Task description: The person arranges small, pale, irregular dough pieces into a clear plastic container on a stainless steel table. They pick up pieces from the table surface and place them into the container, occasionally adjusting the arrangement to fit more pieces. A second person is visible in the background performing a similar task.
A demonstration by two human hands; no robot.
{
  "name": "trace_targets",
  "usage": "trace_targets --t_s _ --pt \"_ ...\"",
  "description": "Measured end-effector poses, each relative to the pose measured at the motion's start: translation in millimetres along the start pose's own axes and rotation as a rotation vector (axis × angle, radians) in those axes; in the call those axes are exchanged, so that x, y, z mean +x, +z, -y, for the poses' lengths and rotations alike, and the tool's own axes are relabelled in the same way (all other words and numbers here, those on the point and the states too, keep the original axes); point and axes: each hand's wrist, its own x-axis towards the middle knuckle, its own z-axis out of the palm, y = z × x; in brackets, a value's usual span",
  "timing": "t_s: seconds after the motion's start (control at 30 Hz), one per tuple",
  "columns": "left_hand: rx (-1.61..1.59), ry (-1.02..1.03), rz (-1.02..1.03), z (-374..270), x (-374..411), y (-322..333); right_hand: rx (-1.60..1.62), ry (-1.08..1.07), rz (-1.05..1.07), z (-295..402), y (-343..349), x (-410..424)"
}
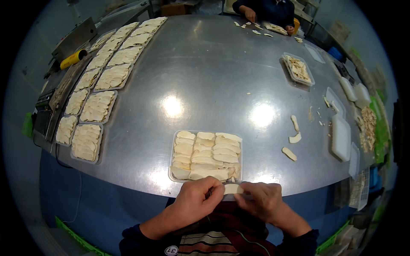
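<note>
A pale, flat slice (233, 189), perhaps dried mushroom, is pinched at its two ends between my left hand (200, 196) and my right hand (263, 200). Both hands are at the near edge of the steel table (205, 76). Just beyond them sits a clear plastic tray (171, 153), filled with cream-coloured slices (205, 153) laid overlapping in three rough columns. My left knuckles are close to the tray's near rim. Three loose slices (289, 153) lie on the table to the right of the tray.
Filled trays (86, 142) stand in rows along the left side. Another tray of pieces (298, 69) is at right, near stacked white empty trays (341, 137) and a green bag with scraps (368, 124). Across the table, a person's hands (250, 14) handle slices beside a tray (276, 28).
</note>
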Motion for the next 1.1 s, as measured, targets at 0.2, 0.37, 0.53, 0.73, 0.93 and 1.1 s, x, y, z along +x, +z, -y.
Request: trace_targets --t_s 0.2,0.37,0.53,0.73,0.93,1.1 --pt "-0.052 0.013 -0.467 18.9 8.4 -14.0 -0.194 0.018 0.045 -23.3 13.5 16.5" --pt "-0.044 -0.044 -0.774 44.8 13.9 -40.8 -0.313 -0.084 0.009 -29.9 20.2 31.2" --pt "-0.035 -0.098 -0.927 97.0 11.9 -64.1 -0.317 0.018 -0.009 -37.5 17.4 24.5" --pt "-0.033 -0.081 -0.893 95.7 12.4 -67.5 -0.536 0.537 -0.255 -106.6 -59.6 0.6" --pt "-0.018 -0.074 -0.871 95.8 15.1 -66.8 -0.463 0.565 -0.009 -165.4 -81.3 -14.5" --pt "-0.05 -0.066 -0.861 96.6 13.8 -68.4 -0.378 0.676 0.074 -166.9 -87.3 -3.7"
